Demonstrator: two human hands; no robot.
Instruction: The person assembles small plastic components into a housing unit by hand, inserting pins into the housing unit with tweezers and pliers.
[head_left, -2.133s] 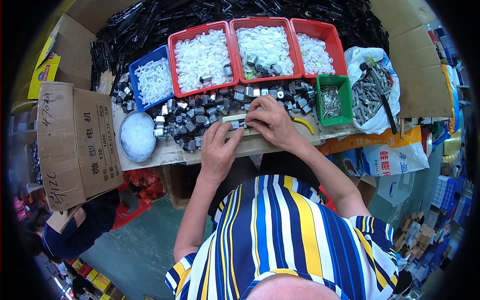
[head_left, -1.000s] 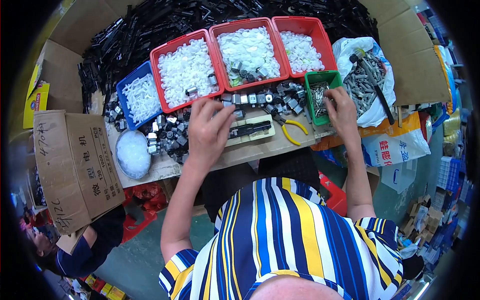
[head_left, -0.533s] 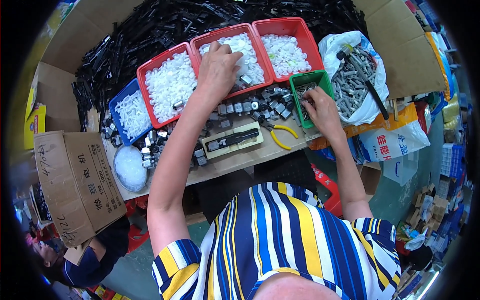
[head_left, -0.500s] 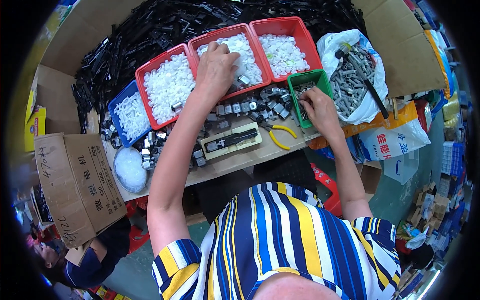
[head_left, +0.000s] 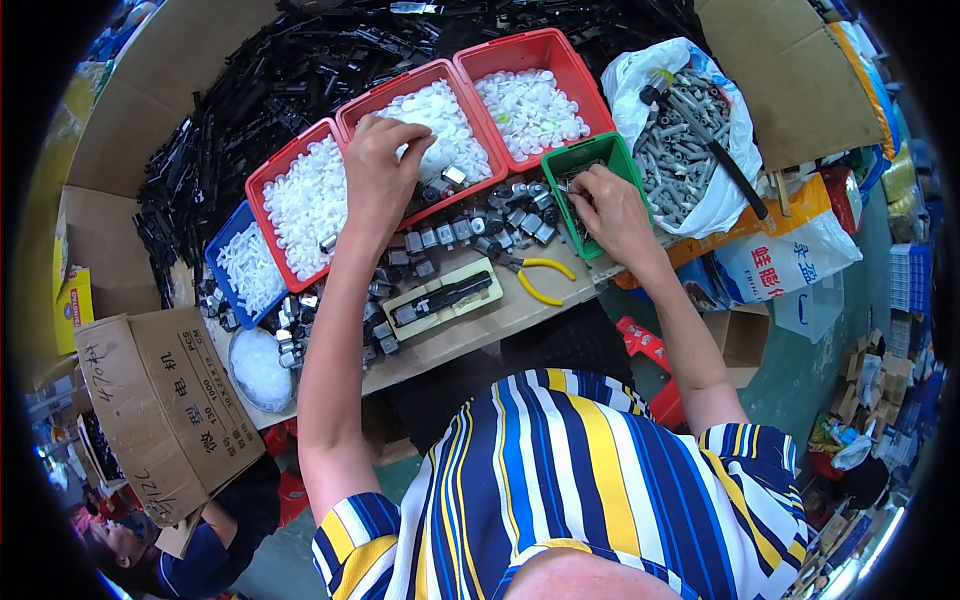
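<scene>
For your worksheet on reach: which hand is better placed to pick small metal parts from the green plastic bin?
Right hand: it rests at the green plastic bin; left hand is over the middle red tray.

Red bin (head_left: 452,80), green bin (head_left: 556,163)

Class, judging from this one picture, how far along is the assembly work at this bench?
Done: not much shows; one black part sits in the cream jig, nothing finished is clearly set apart. In hand: the left hand reaches into the middle red bin of white pieces, while the right hand picks in the green bin. Left: many grey and black blocks lie loose on the bench, and the bins remain well filled.
</scene>
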